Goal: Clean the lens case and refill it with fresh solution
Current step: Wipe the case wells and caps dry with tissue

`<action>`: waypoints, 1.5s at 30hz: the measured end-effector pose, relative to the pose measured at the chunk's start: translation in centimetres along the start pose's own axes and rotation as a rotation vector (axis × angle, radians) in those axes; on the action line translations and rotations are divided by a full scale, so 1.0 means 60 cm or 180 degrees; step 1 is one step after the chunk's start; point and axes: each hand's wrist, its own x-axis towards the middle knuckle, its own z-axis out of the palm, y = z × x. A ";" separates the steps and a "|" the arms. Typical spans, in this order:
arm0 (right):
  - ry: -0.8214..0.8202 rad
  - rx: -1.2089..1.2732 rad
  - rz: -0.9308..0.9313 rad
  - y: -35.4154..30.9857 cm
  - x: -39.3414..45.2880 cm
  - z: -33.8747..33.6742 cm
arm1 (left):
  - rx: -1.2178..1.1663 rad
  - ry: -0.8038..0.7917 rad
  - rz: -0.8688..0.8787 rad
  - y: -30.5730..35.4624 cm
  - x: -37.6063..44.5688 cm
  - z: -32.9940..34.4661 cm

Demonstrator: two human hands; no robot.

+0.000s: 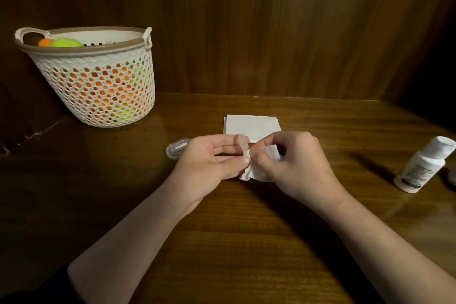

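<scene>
My left hand (212, 159) pinches a small translucent piece of the lens case (243, 142) between thumb and fingers above the wooden table (246, 229). My right hand (293, 163) grips a crumpled white tissue (256, 168) and presses it against that piece. Another clear lens case part (175, 148) lies on the table just left of my left hand, partly hidden by it. A white solution bottle (423, 165) with its cap on lies tilted at the far right.
A folded white tissue stack (251, 126) lies just behind my hands. A white mesh basket (98, 79) holding orange and green items stands at the back left. Dark wooden walls (271, 20) close in the back and sides.
</scene>
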 end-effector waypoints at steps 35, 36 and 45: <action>-0.0022 0.0278 0.0058 0.018 0.000 0.006 | 0.0977 0.0030 0.0208 0.011 -0.009 0.008; 0.0022 0.0173 0.0066 0.017 0.000 0.009 | 0.1010 0.0028 0.0193 0.012 -0.010 0.010; -0.0112 0.1281 0.0504 0.001 -0.004 -0.004 | 0.0999 0.0108 0.0086 0.018 -0.009 0.009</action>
